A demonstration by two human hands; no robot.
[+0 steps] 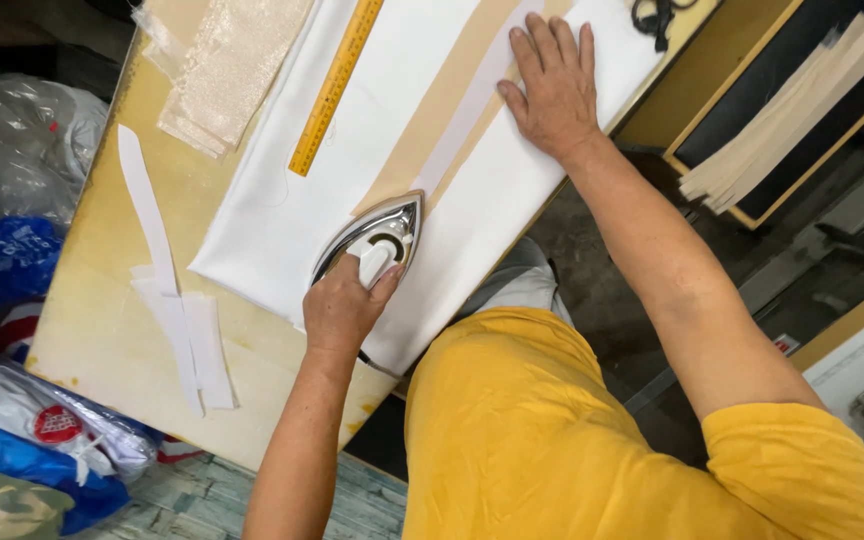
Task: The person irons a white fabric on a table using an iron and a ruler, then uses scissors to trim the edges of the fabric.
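Left hand [344, 305] curls in a fist-like grip, right hand [552, 85] lies flat, fingers spread.

On the worktop [102, 330] lies a cloth pad [282, 200]; the iron [372, 238] stands at its near edge, the ruler [335, 85] farther left, paper strips [167, 290] left of the pad.

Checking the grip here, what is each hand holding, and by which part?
The left hand grips the iron by its white handle. The right hand holds nothing; it presses flat on the white strip.
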